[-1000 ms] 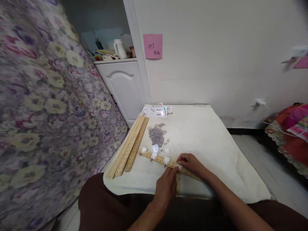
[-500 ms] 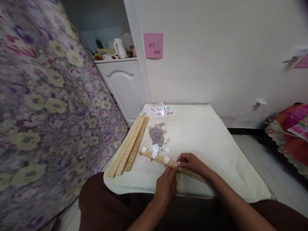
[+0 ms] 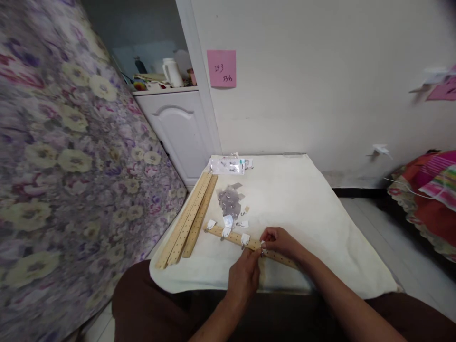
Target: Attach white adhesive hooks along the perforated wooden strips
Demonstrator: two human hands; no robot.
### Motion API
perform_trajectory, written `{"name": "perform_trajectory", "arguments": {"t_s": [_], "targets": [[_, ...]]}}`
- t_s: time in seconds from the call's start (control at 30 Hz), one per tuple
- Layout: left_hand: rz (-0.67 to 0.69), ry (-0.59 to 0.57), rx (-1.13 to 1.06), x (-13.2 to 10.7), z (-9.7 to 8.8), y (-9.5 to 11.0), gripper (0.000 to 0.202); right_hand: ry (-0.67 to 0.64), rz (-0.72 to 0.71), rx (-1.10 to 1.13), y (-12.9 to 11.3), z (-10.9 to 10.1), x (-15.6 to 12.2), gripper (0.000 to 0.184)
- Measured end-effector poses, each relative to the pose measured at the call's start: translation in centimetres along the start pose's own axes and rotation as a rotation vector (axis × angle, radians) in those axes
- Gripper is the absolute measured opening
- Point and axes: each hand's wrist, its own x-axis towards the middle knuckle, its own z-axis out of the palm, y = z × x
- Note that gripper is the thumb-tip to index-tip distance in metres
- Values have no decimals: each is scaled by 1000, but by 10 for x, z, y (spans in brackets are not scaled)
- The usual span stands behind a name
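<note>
From my remote seat, with the hands as clock centre, I see the left hand (image 3: 244, 275) nearest me, its fingertips drawn together on a flat, pale wood-coloured strip with rows of holes (image 3: 234, 238). The right hand (image 3: 280, 241) has thumb and forefinger pinching a small white tag (image 3: 263, 245) at the strip; its other fingers curl in.

The strip lies under both hands, running from four o'clock towards ten. On its ten o'clock stretch I count three white tags on metal pieces, already in place; I judge the fourth, at the fingertips, to be unfinished. The rest of the strip, towards four, shows no tag that I can make out.

At ten, three matching strips (image 3: 192, 218) lie untagged. Towards eleven, a loose white tag (image 3: 243, 224) and a pile of greyish see-through packets (image 3: 230, 202) lie off the strip. Farther, just past eleven, is a clear flat package (image 3: 226, 166).
</note>
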Motion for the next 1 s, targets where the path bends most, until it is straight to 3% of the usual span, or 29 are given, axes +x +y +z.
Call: {"name": "perform_trajectory", "arguments": {"t_s": [0.4, 0.67, 1.0], "targets": [[-9, 68, -70, -5, 2, -5, 41, 9, -63, -88, -6, -6, -4, 18], [-24, 25, -192, -6, -11, 4, 29, 64, -34, -87, -3, -7, 0, 20], [-41, 30, -204, -5, -12, 6, 25, 34, -33, -57, -5, -8, -2, 20]]}}
